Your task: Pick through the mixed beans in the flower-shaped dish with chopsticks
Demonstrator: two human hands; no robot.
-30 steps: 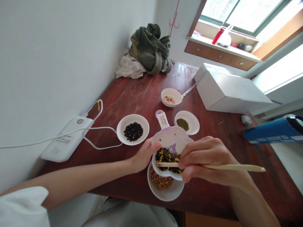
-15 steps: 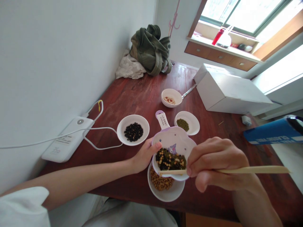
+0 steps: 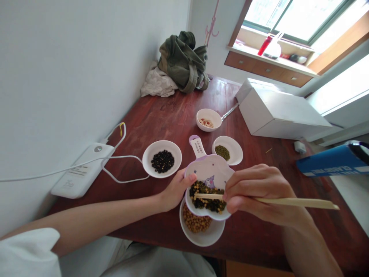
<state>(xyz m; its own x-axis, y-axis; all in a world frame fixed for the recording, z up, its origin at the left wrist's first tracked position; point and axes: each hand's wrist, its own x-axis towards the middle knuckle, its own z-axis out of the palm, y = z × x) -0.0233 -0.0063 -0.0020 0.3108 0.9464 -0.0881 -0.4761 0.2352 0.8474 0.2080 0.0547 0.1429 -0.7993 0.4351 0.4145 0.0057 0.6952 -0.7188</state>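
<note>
My left hand (image 3: 176,190) grips the left rim of a white, purple-edged bowl (image 3: 211,167) with a short handle and a cartoon figure inside. Mixed black, green and yellow beans (image 3: 206,188) lie in its near half. In my right hand (image 3: 259,192) is a pair of light wooden chopsticks (image 3: 296,202), their tips over the mixed beans; whether one or two sticks show is hard to tell. Partly under the held bowl stands a white bowl (image 3: 206,240) of yellow soybeans (image 3: 196,222). A bowl of black beans (image 3: 163,161) is left, one of green mung beans (image 3: 222,152) behind.
Farther back stands a white bowl (image 3: 209,127) of pale and reddish pieces. A white power bank (image 3: 82,169) with a cable lies left along the wall. A white box (image 3: 276,111), a blue container (image 3: 331,159) and a small white plug (image 3: 300,146) are right; a green bag (image 3: 181,61) is at the back.
My right hand has moved slightly left and up, carrying the chopstick tips from the bowl's near rim onto the beans. The beans are spread a little differently. My left hand stays put.
</note>
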